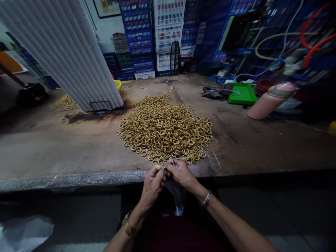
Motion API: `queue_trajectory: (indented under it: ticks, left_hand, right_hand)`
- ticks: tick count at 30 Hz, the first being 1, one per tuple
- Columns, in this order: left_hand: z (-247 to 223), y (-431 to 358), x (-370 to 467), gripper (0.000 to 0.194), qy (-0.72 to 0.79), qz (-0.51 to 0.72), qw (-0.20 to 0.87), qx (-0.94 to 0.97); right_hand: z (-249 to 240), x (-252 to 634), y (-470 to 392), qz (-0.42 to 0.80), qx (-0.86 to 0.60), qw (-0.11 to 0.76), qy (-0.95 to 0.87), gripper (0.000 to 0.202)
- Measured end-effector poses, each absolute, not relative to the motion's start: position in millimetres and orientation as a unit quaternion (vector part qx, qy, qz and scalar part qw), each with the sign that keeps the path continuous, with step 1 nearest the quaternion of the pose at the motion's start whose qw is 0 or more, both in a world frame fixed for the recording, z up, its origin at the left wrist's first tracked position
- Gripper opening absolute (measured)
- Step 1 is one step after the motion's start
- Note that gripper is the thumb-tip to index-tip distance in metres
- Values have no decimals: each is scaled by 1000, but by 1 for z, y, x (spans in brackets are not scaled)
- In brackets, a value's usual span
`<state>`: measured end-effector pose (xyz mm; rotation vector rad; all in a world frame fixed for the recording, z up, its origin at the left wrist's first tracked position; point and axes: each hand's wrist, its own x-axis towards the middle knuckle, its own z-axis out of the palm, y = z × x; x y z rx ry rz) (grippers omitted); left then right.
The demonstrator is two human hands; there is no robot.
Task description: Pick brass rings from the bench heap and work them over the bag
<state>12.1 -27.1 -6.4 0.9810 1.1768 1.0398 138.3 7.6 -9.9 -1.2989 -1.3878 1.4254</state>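
A heap of gold-coloured metal rings [168,129] lies on the workbench, right in front of my hands. At the bench's front edge, my left hand [152,183] is closed, its thumb and fingers pinching a small gold-coloured ring [165,168]. My right hand [183,176] is closed beside it, fingertips meeting at the same ring. A thin, dark, pointed tool [172,160] sticks up from the right hand's fingers; its kind is unclear. Greyish cloth or plastic [177,194] hangs below the right hand. The fingers partly hide the ring.
A tall corrugated white panel [65,52] leans at the left on a black wire stand [101,106], near a smaller pile of rings [64,102]. To the right are a green tray [242,93] and a pink bottle [270,101]. Stacked crates [168,35] stand behind the workbench [78,150].
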Motion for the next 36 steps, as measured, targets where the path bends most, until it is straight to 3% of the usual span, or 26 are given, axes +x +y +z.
queue_trajectory:
  ticks: [7, 10, 15, 23, 26, 31, 36]
  left_hand:
    - [-8, -31, 11, 29, 465, 450, 668, 367]
    - [-6, -32, 11, 29, 463, 458, 667, 362]
    - [-8, -31, 10, 27, 466, 465, 647, 385]
    - [-9, -33, 8, 27, 496, 474, 566, 457]
    - [-1, -40, 6, 28, 494, 451, 601, 437]
    - [-2, -47, 5, 27, 440, 467, 703, 308]
    - [-10, -42, 3, 26, 408, 511, 719, 236]
  right_hand:
    - [-2, 140, 8, 513, -517, 358, -584, 19]
    - [-9, 144, 7, 397, -547, 342, -653, 19]
    - [-19, 148, -1, 267, -498, 236, -790, 13]
    - [-10, 146, -2, 235, -503, 138, -821, 17]
    - [-10, 149, 5, 202, -553, 102, -802, 21]
    - [-17, 148, 16, 136, -616, 121, -767, 18]
    - [-15, 136, 26, 107, -657, 140, -733, 19]
